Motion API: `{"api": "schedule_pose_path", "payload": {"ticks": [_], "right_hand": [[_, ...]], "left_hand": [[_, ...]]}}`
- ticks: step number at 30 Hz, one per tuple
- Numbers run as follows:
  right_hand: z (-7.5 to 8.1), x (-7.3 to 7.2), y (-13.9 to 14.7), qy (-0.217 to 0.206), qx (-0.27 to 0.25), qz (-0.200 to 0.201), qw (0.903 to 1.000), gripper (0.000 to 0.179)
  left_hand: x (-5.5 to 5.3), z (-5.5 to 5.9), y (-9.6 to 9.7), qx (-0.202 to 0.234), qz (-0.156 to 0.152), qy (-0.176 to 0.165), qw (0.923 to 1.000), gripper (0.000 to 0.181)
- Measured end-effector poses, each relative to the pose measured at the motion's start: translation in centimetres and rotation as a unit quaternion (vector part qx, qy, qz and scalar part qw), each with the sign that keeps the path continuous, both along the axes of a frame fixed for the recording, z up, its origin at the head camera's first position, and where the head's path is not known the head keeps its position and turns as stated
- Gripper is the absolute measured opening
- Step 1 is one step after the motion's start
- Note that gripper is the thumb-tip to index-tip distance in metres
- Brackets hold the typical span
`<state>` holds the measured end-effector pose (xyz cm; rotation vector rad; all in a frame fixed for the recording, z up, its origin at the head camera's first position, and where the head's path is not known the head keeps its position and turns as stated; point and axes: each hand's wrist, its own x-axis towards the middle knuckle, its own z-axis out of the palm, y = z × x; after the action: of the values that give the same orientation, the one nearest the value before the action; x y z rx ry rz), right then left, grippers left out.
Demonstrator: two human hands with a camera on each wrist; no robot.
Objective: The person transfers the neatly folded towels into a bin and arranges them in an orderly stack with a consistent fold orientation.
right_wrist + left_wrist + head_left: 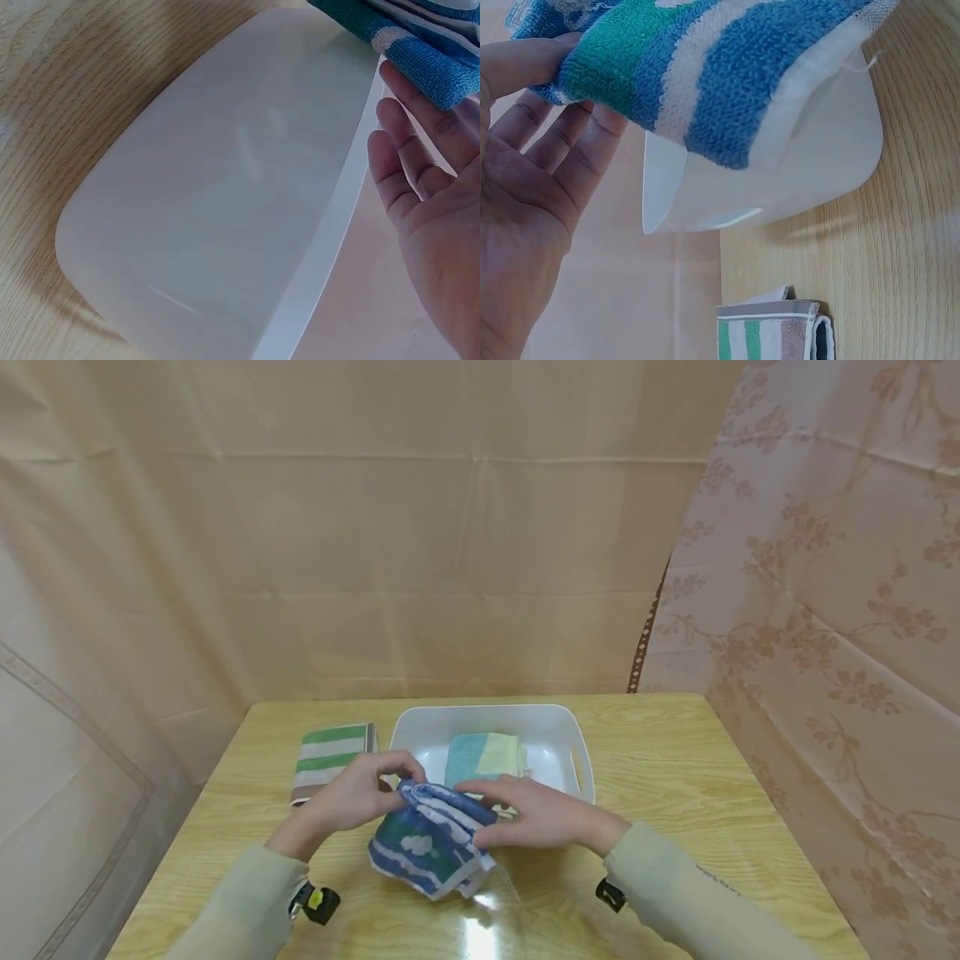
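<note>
A blue, green and white patterned terry towel (420,845) hangs in folds above the front of the table. My left hand (358,792) pinches its upper left part between thumb and forefinger; in the left wrist view the other fingers (581,154) are spread behind it. At the right side of the folds, my right hand (536,812) holds the towel's edge between thumb and forefinger. The right wrist view shows the fingers below the towel (439,71), with the thumb out of sight. Just behind is a white plastic basket (558,722).
Inside the basket lies a folded teal and pale yellow towel (483,756). Left of the basket, a folded towel with green, white and brown stripes (330,760) lies on the wood-grain table (645,735). Curtains (465,568) hang behind and at the sides.
</note>
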<state>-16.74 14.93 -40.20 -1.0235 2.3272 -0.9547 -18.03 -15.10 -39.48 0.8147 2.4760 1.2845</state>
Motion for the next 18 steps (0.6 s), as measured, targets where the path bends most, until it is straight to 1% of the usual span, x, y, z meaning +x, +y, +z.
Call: {"api": "schedule_pose_path", "payload": {"ticks": [10,18], "right_hand": [[0.2,0.5,-0.3,0.031,0.007,0.006,0.9995,0.075],[0.2,1.1,-0.9,0.088,0.022,0.003,0.9959,0.078]], "left_hand": [[0.1,0.1,0.1,-0.004,0.01,0.004,0.9999,0.019],[0.2,-0.1,0.1,0.002,0.011,0.009,0.9999,0.019]]}}
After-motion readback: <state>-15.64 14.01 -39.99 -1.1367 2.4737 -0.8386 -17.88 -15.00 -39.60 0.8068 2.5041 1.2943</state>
